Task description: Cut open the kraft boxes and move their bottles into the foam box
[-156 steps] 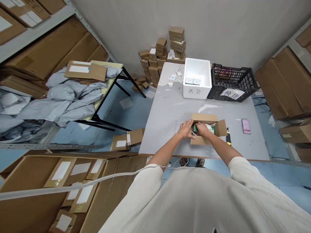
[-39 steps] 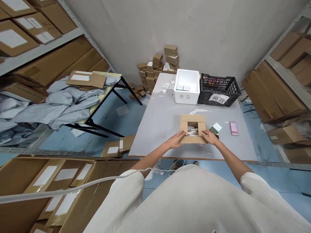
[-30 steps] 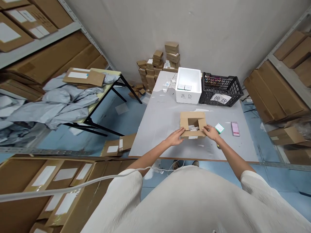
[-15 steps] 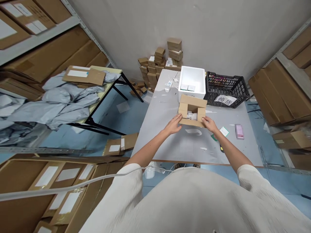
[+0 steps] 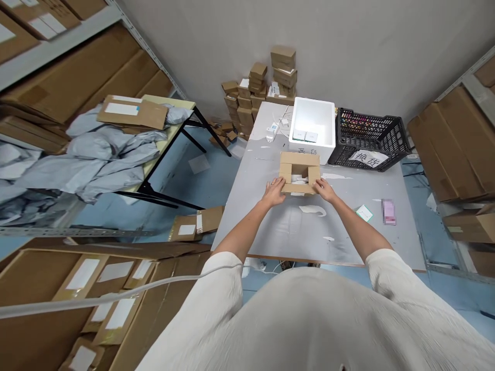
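A small cardboard box (image 5: pixel 300 159) with its flaps folded out is on the grey-topped table (image 5: pixel 266 226), and some white contents (image 5: pixel 299 179) show inside it. My left hand (image 5: pixel 274 191) grips its left side near the front corner. Closed on the right front corner is my right hand (image 5: pixel 325 189), with the thumb and fingers at the flap. Just behind the box stands a white foam bin (image 5: pixel 324 150) holding small white packets (image 5: pixel 305 136). To its right is a black plastic crate (image 5: pixel 373 138) with a handwritten label and colourful items inside.
A green-edged white card (image 5: pixel 364 213) and a pink blurred item (image 5: pixel 389 212) lie right of my right forearm. A white charger-like device (image 5: pixel 272 132) sits at the back left. Stacked cartons (image 5: pixel 284 59) stand by the wall; grey mailing bags (image 5: pixel 93 154) cover a side table.
The cardboard box has shifted left with both hands on it, exposing more of the foam bin's front. My view has also moved slightly.
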